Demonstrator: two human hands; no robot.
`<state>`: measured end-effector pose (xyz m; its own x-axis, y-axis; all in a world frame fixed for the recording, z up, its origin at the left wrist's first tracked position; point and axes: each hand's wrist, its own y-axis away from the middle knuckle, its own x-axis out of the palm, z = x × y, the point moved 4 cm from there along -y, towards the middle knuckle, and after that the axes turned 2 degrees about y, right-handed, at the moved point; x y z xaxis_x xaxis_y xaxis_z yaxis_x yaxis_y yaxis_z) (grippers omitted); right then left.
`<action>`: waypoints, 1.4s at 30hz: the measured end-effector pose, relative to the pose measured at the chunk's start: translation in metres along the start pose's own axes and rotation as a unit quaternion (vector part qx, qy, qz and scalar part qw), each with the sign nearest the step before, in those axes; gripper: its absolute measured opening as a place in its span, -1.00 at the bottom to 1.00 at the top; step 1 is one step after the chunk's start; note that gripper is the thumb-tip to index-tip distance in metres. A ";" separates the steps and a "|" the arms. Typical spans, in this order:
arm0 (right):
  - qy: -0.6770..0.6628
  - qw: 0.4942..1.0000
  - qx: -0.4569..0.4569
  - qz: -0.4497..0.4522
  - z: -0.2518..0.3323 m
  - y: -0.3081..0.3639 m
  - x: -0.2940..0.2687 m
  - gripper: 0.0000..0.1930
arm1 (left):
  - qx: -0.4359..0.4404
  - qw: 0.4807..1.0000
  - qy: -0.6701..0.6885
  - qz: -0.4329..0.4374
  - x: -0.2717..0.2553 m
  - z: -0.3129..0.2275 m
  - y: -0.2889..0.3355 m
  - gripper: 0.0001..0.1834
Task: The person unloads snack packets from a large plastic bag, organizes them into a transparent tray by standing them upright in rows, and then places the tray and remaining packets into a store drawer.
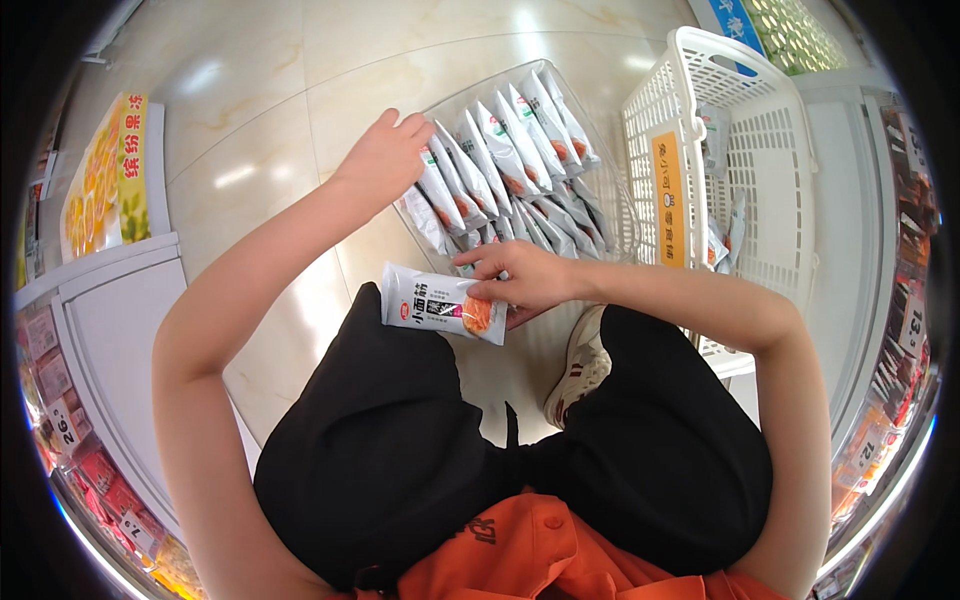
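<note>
In my right hand, closed over its right end, is a white snack packet with an orange food picture. It lies flat above my left knee, in front of the tray. My left hand is at the left end of a clear plastic tray, its fingers apart against the nearest packets. Its thumb is hidden. Inside the tray, several similar packets stand on edge in two rows, leaning on each other.
A white slotted plastic basket stands right of the tray, with a few packets inside. Shelving with packaged goods lines the right side; a white shelf unit stands at the left. Shiny tiles cover the floor.
</note>
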<state>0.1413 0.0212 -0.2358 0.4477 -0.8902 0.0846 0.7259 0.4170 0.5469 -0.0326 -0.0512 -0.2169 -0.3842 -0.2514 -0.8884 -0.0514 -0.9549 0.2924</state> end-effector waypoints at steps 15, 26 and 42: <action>0.199 0.979 -0.027 -0.031 0.002 -0.018 -0.020 -0.66 | 0.004 0.995 0.096 0.011 0.000 0.021 0.016 -0.84; 0.279 0.954 -0.086 -0.066 0.009 -0.009 -0.051 -0.66 | -0.057 0.971 0.231 0.004 -0.020 0.027 0.006 -0.75; 0.405 0.858 0.144 -0.281 0.040 0.135 -0.102 -0.78 | -0.047 0.988 0.145 -0.005 -0.007 -0.017 -0.018 -0.20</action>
<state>0.1730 0.1606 -0.1377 0.3704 -0.4667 -0.8031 0.8389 -0.2030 0.5050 -0.0130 -0.0348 -0.2219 -0.1027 -0.2641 -0.9590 0.0370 -0.9645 0.2616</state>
